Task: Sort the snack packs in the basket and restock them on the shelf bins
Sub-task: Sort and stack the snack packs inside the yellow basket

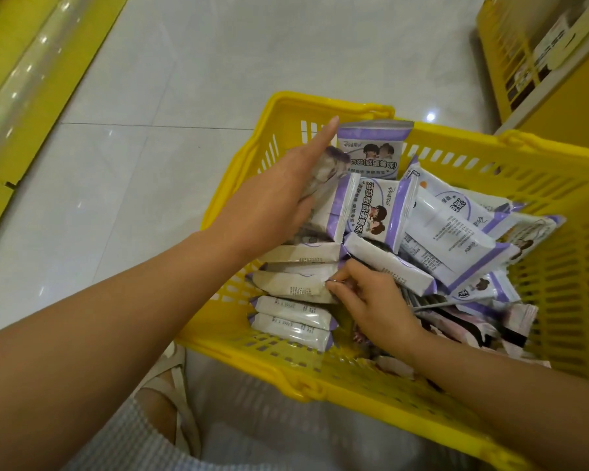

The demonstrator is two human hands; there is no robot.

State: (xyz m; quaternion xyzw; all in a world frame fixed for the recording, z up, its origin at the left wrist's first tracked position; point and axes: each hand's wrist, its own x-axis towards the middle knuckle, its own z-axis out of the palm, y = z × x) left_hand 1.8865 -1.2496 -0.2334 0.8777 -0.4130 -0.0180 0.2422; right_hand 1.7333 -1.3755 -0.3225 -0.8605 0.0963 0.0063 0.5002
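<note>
— Gripping what, on our left?
— Our left hand (pixel 272 195) clasps a stack of packs (pixel 323 178) over the basket (pixel 558 205). Our right hand (pixel 378 300) pinches the edge of a pack (pixel 296 283) just below that stack.

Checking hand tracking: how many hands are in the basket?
2. Left hand grips packs by the basket's far-left wall; right hand pinches a pack near its front. None hidden.

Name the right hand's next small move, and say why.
Probably lift the white pack that the right hand pinches by its edge and add it to the purple-and-white stack gripped by the left hand. The two look alike, and both are over the yellow basket.
</note>
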